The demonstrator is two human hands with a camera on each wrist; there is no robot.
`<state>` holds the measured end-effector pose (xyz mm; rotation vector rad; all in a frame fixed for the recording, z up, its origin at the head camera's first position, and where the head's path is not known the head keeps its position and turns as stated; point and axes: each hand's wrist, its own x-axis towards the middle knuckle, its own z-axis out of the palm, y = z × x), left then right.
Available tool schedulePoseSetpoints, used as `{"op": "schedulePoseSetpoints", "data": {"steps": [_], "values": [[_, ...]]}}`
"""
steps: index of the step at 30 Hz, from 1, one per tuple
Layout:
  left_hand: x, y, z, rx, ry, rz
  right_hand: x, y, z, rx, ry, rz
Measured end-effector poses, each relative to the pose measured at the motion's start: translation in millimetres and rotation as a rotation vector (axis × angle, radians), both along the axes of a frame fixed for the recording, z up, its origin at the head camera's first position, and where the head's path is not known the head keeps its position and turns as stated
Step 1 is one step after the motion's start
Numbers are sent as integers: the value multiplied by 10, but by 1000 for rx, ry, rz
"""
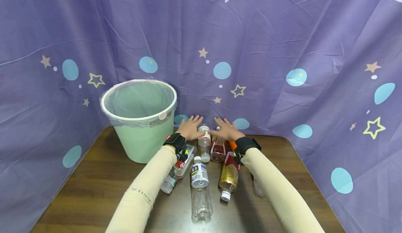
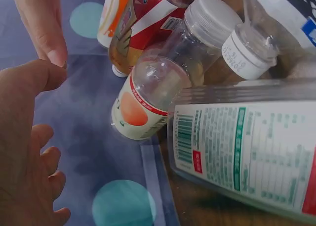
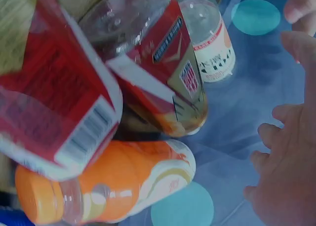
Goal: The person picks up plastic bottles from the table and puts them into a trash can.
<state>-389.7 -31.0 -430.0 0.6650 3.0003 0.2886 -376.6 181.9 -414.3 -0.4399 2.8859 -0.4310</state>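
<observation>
Left wrist: peach-labelled bottle (image 2: 155,87) apart from fingers (image 2: 49,160)

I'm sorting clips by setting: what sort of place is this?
Probably a small staged recording spot: a patterned purple curtain hangs behind and beside a wood-grain table, where plastic bottles lie near a green bin.

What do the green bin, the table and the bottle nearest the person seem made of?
Green bin: probably smooth plastic, satin; even-coloured wall.
Table: wood or wood-look laminate; brown grain, slight sheen.
Nearest bottle: likely clear, shiny plastic; the tabletop shows through.
</observation>
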Motion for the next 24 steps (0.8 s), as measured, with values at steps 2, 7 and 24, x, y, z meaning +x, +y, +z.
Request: {"op": "schedulePoseSetpoints", "data": {"steps": [2,7,24], "values": [[69,-23,44,13,29,-20,19,53,25,-5,8,13],[233,-86,104,54,85,-62,103,171,92,37,55,50],[747,-301,-57,90,154,-161,477,576,-3,-4,145,42]]}}
